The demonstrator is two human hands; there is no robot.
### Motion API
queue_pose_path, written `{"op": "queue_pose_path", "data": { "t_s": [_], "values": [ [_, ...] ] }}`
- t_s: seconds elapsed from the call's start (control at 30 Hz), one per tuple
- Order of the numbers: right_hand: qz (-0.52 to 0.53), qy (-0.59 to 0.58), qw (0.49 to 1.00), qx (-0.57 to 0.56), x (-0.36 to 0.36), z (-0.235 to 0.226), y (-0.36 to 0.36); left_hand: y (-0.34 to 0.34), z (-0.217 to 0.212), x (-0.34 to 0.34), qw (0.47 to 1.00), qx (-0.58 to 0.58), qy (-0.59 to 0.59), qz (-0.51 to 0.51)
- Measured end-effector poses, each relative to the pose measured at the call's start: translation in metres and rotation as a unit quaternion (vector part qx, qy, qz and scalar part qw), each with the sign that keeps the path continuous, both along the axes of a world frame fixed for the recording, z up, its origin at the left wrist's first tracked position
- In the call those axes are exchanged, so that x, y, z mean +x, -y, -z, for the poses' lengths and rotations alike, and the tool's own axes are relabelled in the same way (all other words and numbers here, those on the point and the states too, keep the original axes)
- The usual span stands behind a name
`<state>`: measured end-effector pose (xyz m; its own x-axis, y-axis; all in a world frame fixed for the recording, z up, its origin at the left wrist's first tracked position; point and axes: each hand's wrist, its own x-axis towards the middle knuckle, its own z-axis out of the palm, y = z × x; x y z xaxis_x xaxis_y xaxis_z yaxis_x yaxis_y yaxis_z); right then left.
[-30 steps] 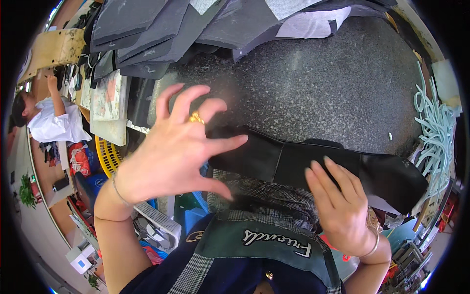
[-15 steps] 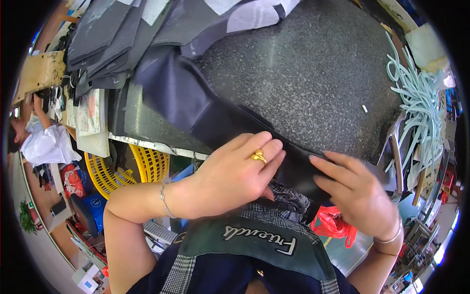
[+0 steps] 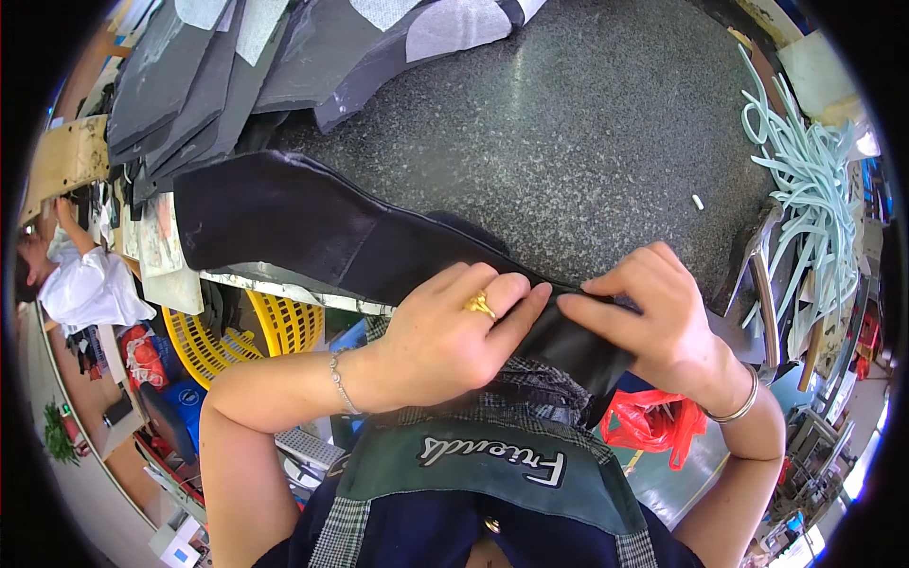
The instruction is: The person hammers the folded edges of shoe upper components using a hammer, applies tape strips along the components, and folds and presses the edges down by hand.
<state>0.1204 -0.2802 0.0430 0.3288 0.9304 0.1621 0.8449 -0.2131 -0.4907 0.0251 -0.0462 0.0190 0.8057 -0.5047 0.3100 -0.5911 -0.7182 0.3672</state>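
A long black leather piece [image 3: 275, 213], shaped like a boot upper with a seam across it, lies from the table's left front edge toward my body. My left hand [image 3: 454, 327], wearing a gold ring, presses on it near the middle, thumb and forefinger together at its far edge. Close beside those fingertips, my right hand [image 3: 663, 322] pinches the same edge between thumb and bent fingers. The leather's lower right end hangs past the table's edge in front of my apron [image 3: 398, 464]. The undersides of both grips are hidden.
Stacked dark grey cut pieces [image 3: 180, 85] with whitish patches cover the far left of the speckled table [image 3: 568, 123]. Pale blue-green cords [image 3: 805, 180] lie in a heap at right, near a small white stub [image 3: 698, 202]. Below are a yellow basket [image 3: 284, 322] and red bag [image 3: 653, 426]. Another person [image 3: 90, 284] sits far left.
The leather's left end has swung down and left and now lies flatter. My right hand has moved up and left, its fingers closing on the edge beside my left hand.
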Motion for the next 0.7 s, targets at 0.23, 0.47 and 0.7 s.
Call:
{"op": "queue_pose_path", "data": {
  "t_s": [0.23, 0.47, 0.7],
  "values": [
    [0.08, 0.169, 0.956, -0.224, -0.023, -0.04, 0.022, -0.012, -0.014, -0.005, 0.987, 0.107, -0.094, 0.07],
    [0.029, 0.104, 0.984, -0.144, -0.071, 0.01, -0.01, -0.009, -0.015, -0.013, 0.991, 0.119, -0.056, 0.01],
    [0.353, -0.119, 0.898, 0.234, -0.023, -0.036, 0.021, -0.041, -0.053, -0.001, 0.952, -0.24, -0.076, -0.173]
  ]
}}
